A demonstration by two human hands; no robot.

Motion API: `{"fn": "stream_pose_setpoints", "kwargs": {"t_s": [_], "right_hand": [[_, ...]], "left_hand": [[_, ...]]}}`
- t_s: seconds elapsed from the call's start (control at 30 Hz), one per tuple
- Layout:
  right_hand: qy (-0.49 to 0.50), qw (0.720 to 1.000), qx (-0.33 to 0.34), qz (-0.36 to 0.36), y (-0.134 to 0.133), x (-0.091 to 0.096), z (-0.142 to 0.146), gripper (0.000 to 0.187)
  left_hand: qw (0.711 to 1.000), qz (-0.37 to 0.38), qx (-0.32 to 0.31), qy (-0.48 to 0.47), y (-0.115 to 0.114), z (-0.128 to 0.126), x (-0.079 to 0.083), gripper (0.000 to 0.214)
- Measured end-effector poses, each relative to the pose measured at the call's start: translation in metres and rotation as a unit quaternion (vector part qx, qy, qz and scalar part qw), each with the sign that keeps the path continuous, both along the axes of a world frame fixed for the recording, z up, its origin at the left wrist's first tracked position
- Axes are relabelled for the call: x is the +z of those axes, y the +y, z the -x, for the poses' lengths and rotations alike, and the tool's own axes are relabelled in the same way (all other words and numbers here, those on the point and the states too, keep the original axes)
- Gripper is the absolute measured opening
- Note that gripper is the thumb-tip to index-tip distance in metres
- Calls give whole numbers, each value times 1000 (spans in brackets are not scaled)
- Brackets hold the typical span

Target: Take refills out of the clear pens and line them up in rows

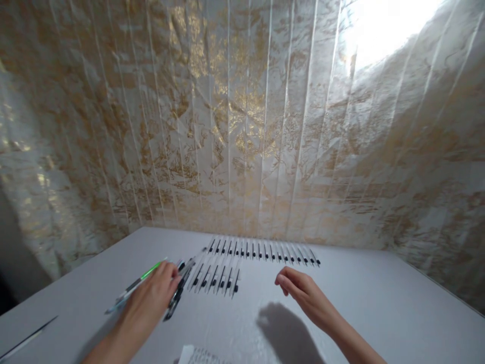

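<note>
My left hand [153, 293] lies on the white table [379, 303] with its fingers curled over a loose bunch of pens [178, 290], among them a green-tipped pen [146, 275]. Just right of it lies a short row of black-capped clear pens [215, 278]. Behind that runs a longer row of the same pens [265, 251], laid side by side near the wall. My right hand [303, 290] hovers above the table to the right of the short row, fingers bent loosely downward and holding nothing. Its shadow falls on the table below.
A wall covered in white and gold crinkled sheeting [242, 126] rises straight behind the table, brightly lit at the upper right. A single thin pen [28, 338] lies at the table's left edge. A printed paper slip [197, 355] sits at the near edge.
</note>
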State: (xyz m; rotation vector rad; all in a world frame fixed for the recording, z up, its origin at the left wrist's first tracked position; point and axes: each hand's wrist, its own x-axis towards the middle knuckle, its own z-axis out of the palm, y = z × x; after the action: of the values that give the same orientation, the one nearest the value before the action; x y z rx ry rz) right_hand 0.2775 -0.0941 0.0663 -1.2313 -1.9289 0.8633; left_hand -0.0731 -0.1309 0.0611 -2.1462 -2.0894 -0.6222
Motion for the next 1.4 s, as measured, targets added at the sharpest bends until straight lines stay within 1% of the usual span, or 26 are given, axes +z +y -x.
{"fn": "stream_pose_setpoints", "kwargs": {"t_s": [0.07, 0.1, 0.13, 0.17, 0.23, 0.3, 0.4, 0.5, 0.57, 0.67, 0.8, 0.93, 1.03, 1.07, 1.17, 1.23, 1.33, 1.4], "right_hand": [[17, 1000, 7, 25, -3, -13, 4, 46], [27, 999, 5, 37, -4, -20, 6, 50], [37, 998, -2, 44, -5, -28, 8, 53], [43, 998, -13, 46, -5, -35, 9, 53], [48, 997, -43, 36, -5, -48, 10, 53], [49, 996, -65, 28, -4, -55, 8, 54], [58, 995, -74, 34, -6, -58, 8, 53], [61, 994, -75, 42, -9, -56, 10, 54], [57, 995, -72, 43, -11, -55, 13, 54], [72, 994, -70, 43, -13, -53, 15, 53], [92, 992, -67, 53, -14, -53, 13, 51], [75, 995, -46, 40, -16, -53, 12, 50], [74, 996, -42, 30, -18, -53, 13, 49], [75, 996, -44, 32, -18, -53, 13, 49], [74, 994, -53, 53, -18, -53, 15, 51], [73, 994, -55, 66, -17, -54, 16, 52], [77, 993, -58, 70, -16, -54, 17, 52], [80, 993, -58, 61, -16, -54, 17, 50]], "left_hand": [[997, 36, -59, -19, -4, -45, -4, 14], [991, 75, -95, -49, -7, -68, -7, 16], [983, 92, -145, -70, -8, -89, -10, 16], [976, 100, -181, -74, -10, -108, -14, 17], [966, 108, -219, -83, -11, -133, -19, 17], [963, 111, -224, -96, -12, -143, -22, 16], [965, 123, -203, -108, -13, -142, -23, 14], [971, 139, -169, -100, -15, -134, -19, 12], [971, 144, -162, -98, -16, -132, -16, 12], [969, 134, -178, -107, -16, -130, -15, 12], [964, 113, -210, -119, -14, -131, -19, 14], [967, 102, -211, -99, -14, -130, -21, 22], [969, 111, -208, -77, -16, -130, -20, 29], [968, 113, -209, -79, -16, -130, -20, 28], [967, 113, -205, -101, -18, -131, -21, 11], [967, 113, -201, -107, -18, -131, -22, 18], [968, 100, -211, -86, -15, -131, -26, 9], [969, 95, -220, -60, -13, -130, -29, 18]]}}
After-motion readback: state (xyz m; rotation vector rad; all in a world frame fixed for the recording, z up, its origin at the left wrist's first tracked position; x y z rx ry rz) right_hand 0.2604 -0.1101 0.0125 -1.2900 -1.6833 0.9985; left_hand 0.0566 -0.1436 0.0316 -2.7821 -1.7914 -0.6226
